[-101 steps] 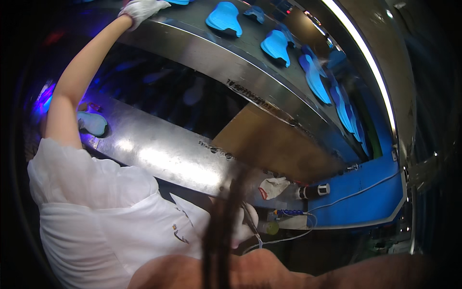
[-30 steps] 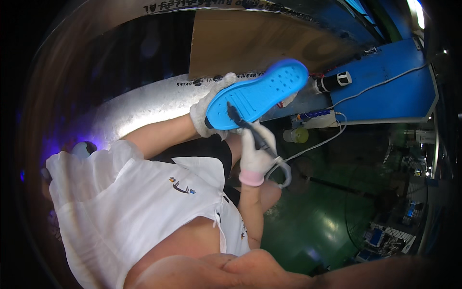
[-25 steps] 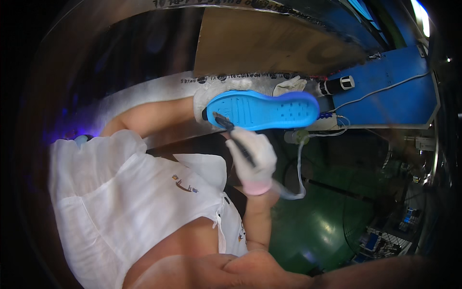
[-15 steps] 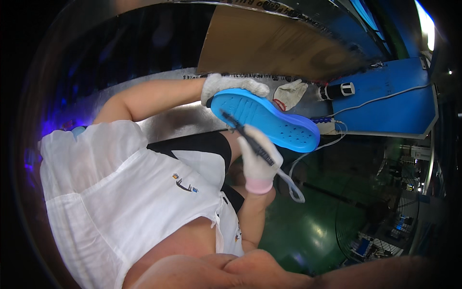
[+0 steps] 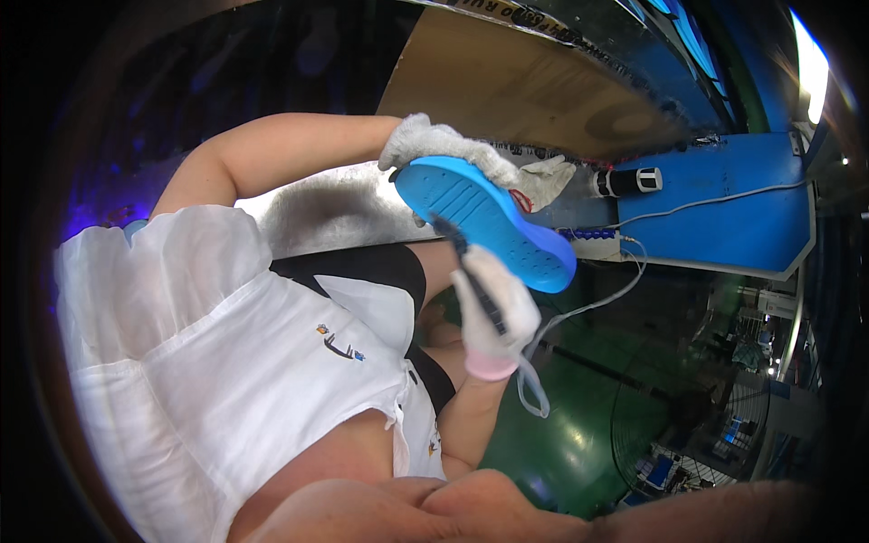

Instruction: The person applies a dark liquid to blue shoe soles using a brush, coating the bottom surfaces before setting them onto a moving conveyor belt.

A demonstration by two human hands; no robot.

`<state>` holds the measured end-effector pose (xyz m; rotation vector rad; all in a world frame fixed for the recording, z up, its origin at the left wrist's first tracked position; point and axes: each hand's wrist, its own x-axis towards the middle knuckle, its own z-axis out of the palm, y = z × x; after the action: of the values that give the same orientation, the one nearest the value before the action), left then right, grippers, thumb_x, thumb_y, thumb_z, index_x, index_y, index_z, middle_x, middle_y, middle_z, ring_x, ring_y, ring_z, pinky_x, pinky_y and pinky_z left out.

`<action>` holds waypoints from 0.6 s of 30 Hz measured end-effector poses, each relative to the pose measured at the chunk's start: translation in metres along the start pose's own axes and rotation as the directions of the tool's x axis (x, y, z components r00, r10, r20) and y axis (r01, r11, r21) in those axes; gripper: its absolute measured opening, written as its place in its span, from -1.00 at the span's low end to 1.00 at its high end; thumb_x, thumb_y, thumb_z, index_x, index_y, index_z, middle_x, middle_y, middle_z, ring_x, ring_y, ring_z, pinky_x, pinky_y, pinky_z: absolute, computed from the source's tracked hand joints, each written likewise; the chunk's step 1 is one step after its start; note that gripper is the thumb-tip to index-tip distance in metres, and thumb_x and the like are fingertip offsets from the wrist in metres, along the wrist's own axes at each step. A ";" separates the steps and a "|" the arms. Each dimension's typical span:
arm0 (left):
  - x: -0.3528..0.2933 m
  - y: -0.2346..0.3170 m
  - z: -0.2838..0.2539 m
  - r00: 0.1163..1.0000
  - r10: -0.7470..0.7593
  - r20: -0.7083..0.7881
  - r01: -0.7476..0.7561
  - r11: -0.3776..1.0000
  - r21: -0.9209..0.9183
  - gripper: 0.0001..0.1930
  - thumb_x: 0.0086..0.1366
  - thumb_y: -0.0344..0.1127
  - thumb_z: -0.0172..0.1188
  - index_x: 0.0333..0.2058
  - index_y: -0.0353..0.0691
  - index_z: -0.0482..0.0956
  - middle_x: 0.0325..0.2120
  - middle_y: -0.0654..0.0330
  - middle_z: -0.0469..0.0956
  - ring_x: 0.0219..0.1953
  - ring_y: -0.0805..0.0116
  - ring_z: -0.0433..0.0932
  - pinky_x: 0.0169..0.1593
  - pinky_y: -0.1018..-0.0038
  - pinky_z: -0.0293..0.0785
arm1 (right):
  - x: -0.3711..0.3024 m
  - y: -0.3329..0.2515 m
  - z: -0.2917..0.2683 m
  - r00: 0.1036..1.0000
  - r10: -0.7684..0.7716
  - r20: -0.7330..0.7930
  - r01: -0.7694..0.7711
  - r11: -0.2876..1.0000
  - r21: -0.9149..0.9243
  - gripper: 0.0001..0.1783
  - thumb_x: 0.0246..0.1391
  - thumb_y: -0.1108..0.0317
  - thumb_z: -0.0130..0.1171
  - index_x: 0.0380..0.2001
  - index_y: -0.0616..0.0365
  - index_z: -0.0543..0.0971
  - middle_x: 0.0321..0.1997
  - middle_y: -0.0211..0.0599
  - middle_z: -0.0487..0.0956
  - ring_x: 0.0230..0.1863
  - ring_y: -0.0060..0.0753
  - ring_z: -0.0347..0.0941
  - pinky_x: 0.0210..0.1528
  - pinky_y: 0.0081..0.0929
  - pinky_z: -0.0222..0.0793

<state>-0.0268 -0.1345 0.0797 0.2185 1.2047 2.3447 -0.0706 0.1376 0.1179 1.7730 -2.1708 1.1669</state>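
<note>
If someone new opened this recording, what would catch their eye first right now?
Likely the bright blue shoe sole near the centre, held tilted in the gloved left grip. Next, the black brush just below it, in the gloved right grip. The glaring strip light at upper right also stands out.

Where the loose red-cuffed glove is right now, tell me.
In the head view, right of centre, the loose glove appears between the left hand and the black-and-white cylinder, just beyond the blue sole.
</note>
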 end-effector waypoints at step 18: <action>-0.005 0.007 -0.006 0.905 0.422 -0.046 -0.129 0.376 0.917 -0.54 0.34 -0.24 0.19 0.22 0.07 0.48 0.19 0.08 0.48 0.19 0.06 0.51 0.28 0.27 0.42 | -0.010 0.004 -0.019 0.998 -0.051 0.042 0.060 0.960 -0.272 -0.69 -0.01 0.43 0.33 -0.13 0.03 0.70 -0.05 -0.24 0.70 -0.44 -0.31 0.55 -0.38 -0.45 0.49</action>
<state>-0.0270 -0.1448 0.0821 0.4939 2.7174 1.6855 -0.0777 0.1568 0.1240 1.7325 -2.1610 0.7836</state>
